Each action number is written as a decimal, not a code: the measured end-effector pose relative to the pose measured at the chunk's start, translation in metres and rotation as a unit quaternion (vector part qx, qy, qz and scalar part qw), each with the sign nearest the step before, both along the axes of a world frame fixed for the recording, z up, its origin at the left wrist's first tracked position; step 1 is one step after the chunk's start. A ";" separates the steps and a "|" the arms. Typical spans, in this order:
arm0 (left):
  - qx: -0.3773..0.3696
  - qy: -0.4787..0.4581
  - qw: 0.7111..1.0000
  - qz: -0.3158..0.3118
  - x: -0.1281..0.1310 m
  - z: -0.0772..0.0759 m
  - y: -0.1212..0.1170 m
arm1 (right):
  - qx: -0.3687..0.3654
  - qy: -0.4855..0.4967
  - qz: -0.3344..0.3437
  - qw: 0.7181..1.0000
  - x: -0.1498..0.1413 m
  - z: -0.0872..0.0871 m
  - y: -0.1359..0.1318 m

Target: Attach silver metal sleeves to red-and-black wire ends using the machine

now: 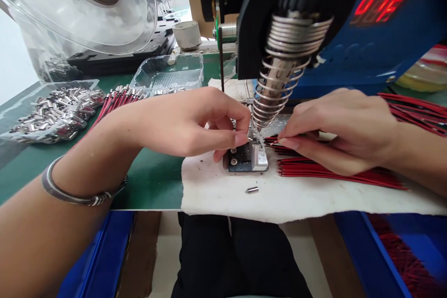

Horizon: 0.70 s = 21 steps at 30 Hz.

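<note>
My left hand (195, 121) pinches thumb and forefinger together just above a small metal fixture block (246, 158), right under the coiled spring holder (279, 88) of a hot tool. What the pinch holds is too small to name. My right hand (342, 128) rests on a bundle of thin red wires (331, 172), its fingers pressed together on a wire end near the fixture. A loose metal terminal (252, 190) lies on the white cloth (279, 200) in front. A metal bangle (73, 193) circles my left wrist.
A heap of small metal terminals (52, 111) lies at the left, with more red wires (115, 100) and a clear plastic tray (167, 74) behind. A blue machine with a red digit display (377, 9) stands at the right. Blue bins (394, 251) sit below the table edge.
</note>
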<state>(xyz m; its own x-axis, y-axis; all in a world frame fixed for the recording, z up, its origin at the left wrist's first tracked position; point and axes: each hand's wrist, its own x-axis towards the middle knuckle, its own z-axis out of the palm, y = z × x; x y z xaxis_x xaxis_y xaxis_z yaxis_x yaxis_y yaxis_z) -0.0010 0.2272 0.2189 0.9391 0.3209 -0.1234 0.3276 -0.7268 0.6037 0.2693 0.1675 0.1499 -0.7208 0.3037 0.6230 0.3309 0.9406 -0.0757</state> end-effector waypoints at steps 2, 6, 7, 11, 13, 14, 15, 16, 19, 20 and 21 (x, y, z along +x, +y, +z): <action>0.000 -0.002 1.000 0.005 0.000 0.000 0.000 | -0.005 -0.001 -0.001 1.000 0.000 0.000 0.000; 0.009 0.006 1.000 0.017 0.001 -0.002 -0.001 | -0.012 -0.009 0.003 1.000 0.000 0.001 -0.002; 0.012 0.007 1.000 0.019 0.001 -0.002 -0.002 | -0.014 -0.011 0.005 1.000 0.000 0.001 -0.002; 0.014 0.013 1.000 0.018 0.002 -0.002 -0.002 | -0.024 -0.028 0.008 0.999 0.001 0.003 0.000; 0.017 0.013 1.000 0.019 0.002 -0.002 -0.002 | -0.024 -0.037 0.006 0.999 0.002 0.003 0.000; 0.019 0.012 1.000 0.021 0.002 -0.002 -0.002 | -0.024 -0.040 0.006 0.999 0.002 0.003 0.001; 0.019 0.011 1.000 0.022 0.002 -0.002 -0.002 | -0.023 -0.041 0.005 0.999 0.002 0.003 0.001; 0.017 0.008 1.000 0.021 0.002 -0.002 -0.002 | -0.021 -0.043 0.003 0.999 0.002 0.003 0.001; 0.017 0.008 1.000 0.021 0.001 -0.002 -0.001 | -0.019 -0.050 0.000 0.999 0.002 0.002 0.001; 0.021 0.007 1.000 0.021 0.001 -0.003 -0.001 | -0.016 -0.053 -0.003 0.998 0.002 0.002 0.001; 0.026 0.008 0.999 0.023 0.000 -0.003 -0.001 | -0.014 -0.057 -0.005 0.998 0.002 0.002 0.001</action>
